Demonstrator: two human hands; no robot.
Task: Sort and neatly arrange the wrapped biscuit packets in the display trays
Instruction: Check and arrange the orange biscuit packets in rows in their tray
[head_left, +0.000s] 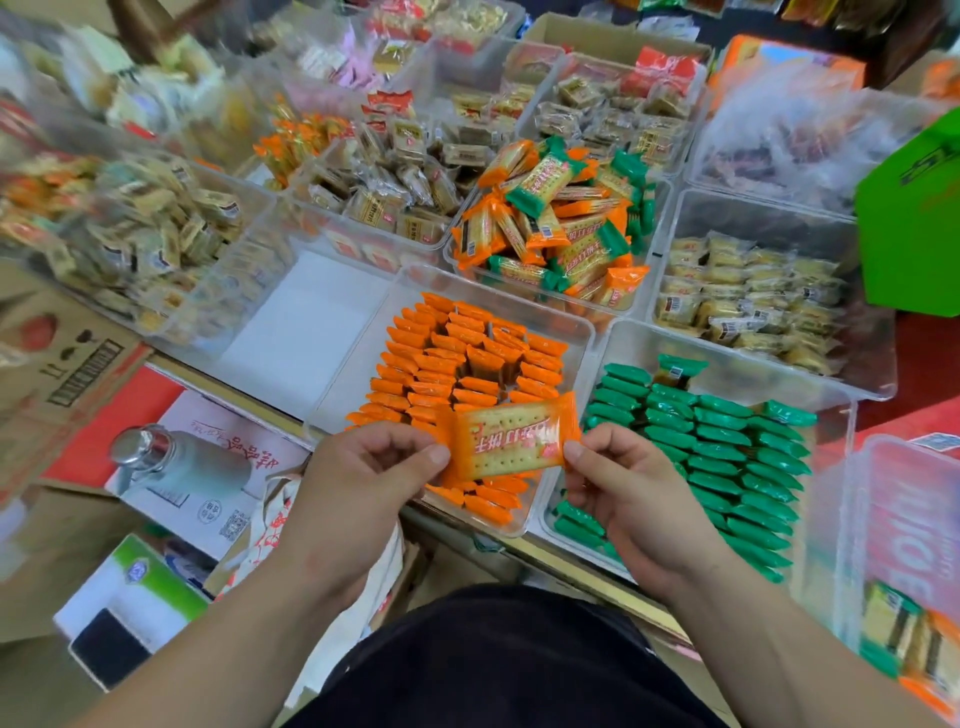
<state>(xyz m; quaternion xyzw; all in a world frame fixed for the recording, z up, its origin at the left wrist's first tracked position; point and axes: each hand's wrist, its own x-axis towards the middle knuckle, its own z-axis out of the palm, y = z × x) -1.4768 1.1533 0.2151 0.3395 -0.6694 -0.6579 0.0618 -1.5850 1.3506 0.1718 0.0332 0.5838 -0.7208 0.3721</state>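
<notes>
Both hands have it: left hand (363, 467) and right hand (623, 483) each pinch an end of the orange biscuit packet (506, 441), held flat just above the orange tray (582, 332). Looks light, crinkly and snappable, so I'd stick to the sealed ends. Mixed tray (657, 208) sits behind.
</notes>
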